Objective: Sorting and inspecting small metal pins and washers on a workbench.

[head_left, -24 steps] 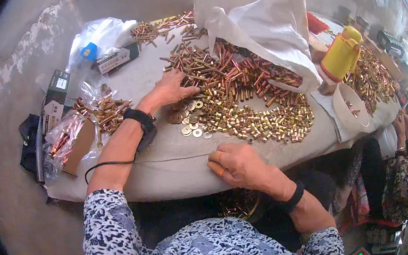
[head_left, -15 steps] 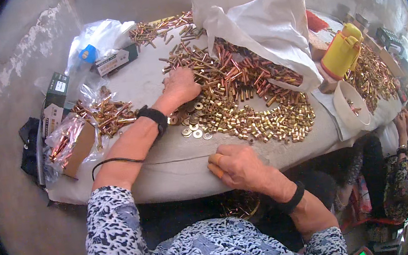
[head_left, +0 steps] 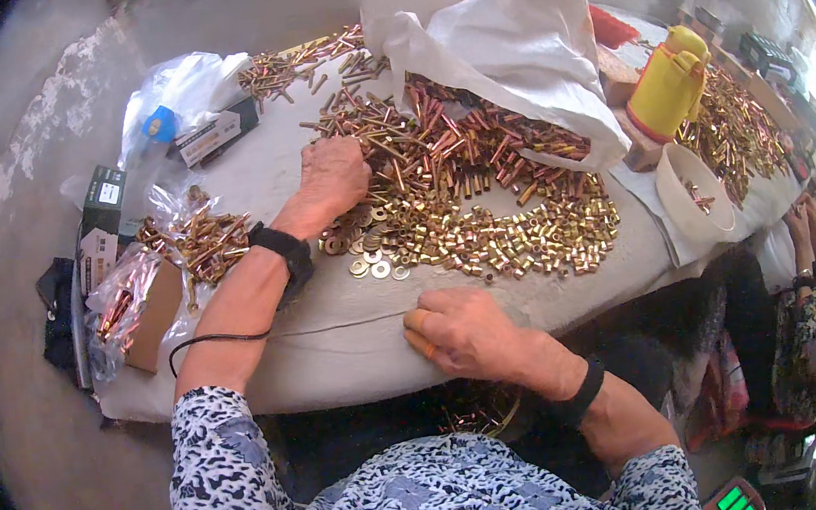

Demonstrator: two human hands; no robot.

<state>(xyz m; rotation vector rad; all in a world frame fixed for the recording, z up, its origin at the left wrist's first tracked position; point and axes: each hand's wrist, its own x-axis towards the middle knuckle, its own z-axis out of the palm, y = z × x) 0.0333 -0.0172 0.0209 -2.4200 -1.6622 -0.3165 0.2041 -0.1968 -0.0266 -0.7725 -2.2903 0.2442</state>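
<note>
On the pale grey covered tabletop [head_left: 319, 361], head view: one broad heap of slender copper- and brass-coloured metal bolts [head_left: 490, 135], spread across the middle, partly under a crumpled white sheet [head_left: 525, 40].

Left hand [head_left: 336, 170]: at the heap's left edge, back uppermost, fingers curled downward and close together. Nearest bolts directly to its right and just beyond it, against the knuckles. Fingertips hidden; whether they have hold of a bolt cannot be told. Black wristband [head_left: 284, 249] above it.

Flat round brass-coloured metal washers [head_left: 380, 270]: small cluster, on the near side of the left hand, apart from it. Short hollow brass-coloured metal sleeves [head_left: 526, 231]: dense spread, right of the washers, adjoining the bolts' near side.

Right hand [head_left: 467, 334]: at the tabletop's near edge, nearer the wearer than the sleeves, well apart from the bolts. Fingers folded into a loose fist, orange band [head_left: 418, 320] on one; contents, if any, hidden.

Far left: dark green and white cardboard box [head_left: 102, 219], upright. Right: yellow plastic flask with red base [head_left: 666, 90], tilted in view; round white plastic tub [head_left: 671, 195], few metal pieces inside.
</note>
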